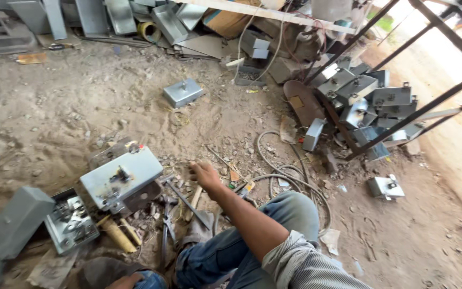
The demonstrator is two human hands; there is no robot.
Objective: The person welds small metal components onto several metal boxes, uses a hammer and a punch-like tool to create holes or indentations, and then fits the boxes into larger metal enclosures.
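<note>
Grey sheet-metal boxes dominate the lower left of the frame: a closed grey box (13, 222) lies at the far left edge, an open box (72, 222) with switch parts showing sits just beside it, and a larger metal box (123, 179) with a small lever on its face rests tilted against them on the dirt floor (70, 107).

Bottom edge, left of centre: only part of the left hand (126, 281) shows, resting low near the knee; cannot tell whether its fingers are curled or spread.

Centre: the right hand (204, 174) is at the end of a forearm stretched forward and left from the striped sleeve (300, 262), across the jeans-clad leg. Palm faces down, fingers bent loosely toward the ground; nothing visibly clamped in them, and the exact grip is not clear. Hand tools (185, 200) lie on the ground just below and left of this hand, between it and the larger box; a wooden handle touches or nearly touches the wrist area.

Right of centre: a looped grey cable (290, 176) curls beside the knee. Upper right: a pile of similar boxes (370, 101) sits under a dark metal frame (418, 107).
</note>
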